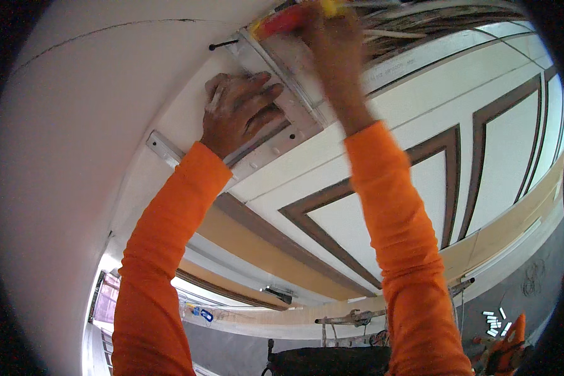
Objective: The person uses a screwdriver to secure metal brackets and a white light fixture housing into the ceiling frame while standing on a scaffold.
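Note:
My left hand (237, 111) is raised against the wall, its dusty fingers curled at a light metal channel (281, 78) that runs diagonally between my two hands. Just above that hand, a dark nail or screw (224, 45) sticks out near the channel's upper end. A second metal strip (263, 160) with dark screw heads crosses below the fingers. Higher up and to the right, my right hand (337, 47) is closed round a red and yellow tool (282, 22). Motion smears this tool, and its kind cannot be made out.
A short metal bracket (164, 149) is fixed on the wall at left. Cables (432, 19) run along the top right. White panels with brown trim (382, 169) slope across the right. Far below lie a grey floor (229, 348), small white pieces (495, 323) and an orange object (511, 344).

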